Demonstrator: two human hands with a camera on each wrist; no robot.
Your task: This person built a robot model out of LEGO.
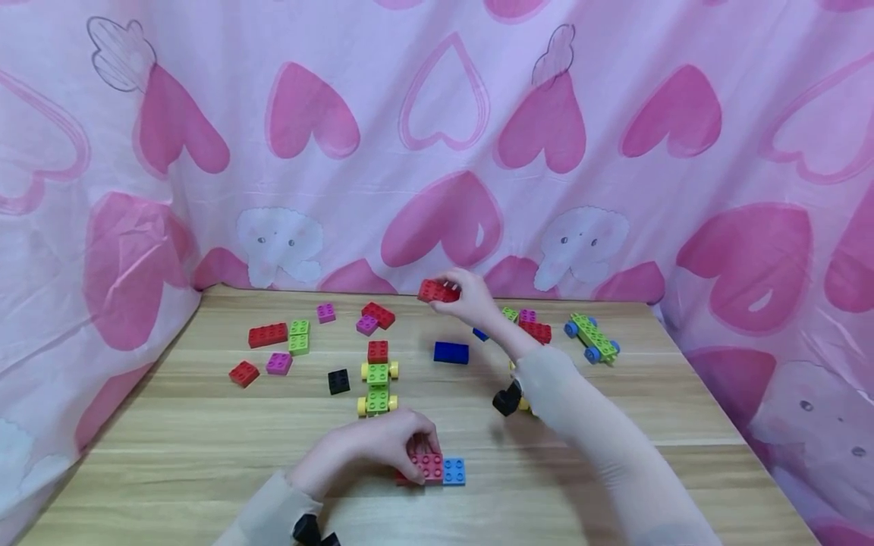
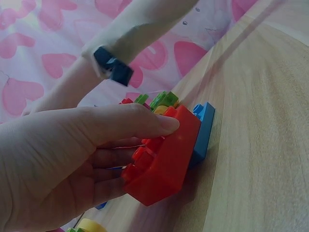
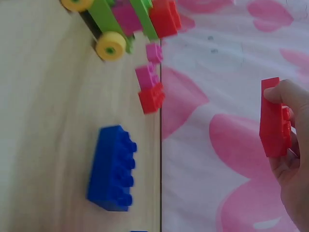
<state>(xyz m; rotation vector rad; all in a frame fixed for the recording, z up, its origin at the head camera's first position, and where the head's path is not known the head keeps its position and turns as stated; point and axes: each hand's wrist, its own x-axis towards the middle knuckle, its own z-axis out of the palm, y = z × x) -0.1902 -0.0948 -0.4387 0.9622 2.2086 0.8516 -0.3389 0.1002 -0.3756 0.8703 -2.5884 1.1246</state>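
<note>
My left hand [image 1: 416,449] rests on the near part of the wooden table [image 1: 614,470] and grips a red brick [image 1: 428,466] that sits against a light blue brick [image 1: 454,471]. In the left wrist view the thumb lies over the red brick [image 2: 164,162] with the fingers curled beneath, and the blue brick [image 2: 203,131] is at its far end. My right hand [image 1: 456,293] is raised near the back of the table and pinches a second red brick [image 1: 437,291], held clear of the surface. The right wrist view has that brick [image 3: 274,118] between the fingertips [image 3: 285,94].
Two green wheeled builds [image 1: 378,387] [image 1: 591,337] stand on the table. A dark blue brick [image 1: 451,353] [image 3: 113,169], a black brick [image 1: 338,381] and several red, magenta and green bricks [image 1: 268,334] lie scattered. Pink heart-print cloth [image 1: 444,152] walls the back and sides.
</note>
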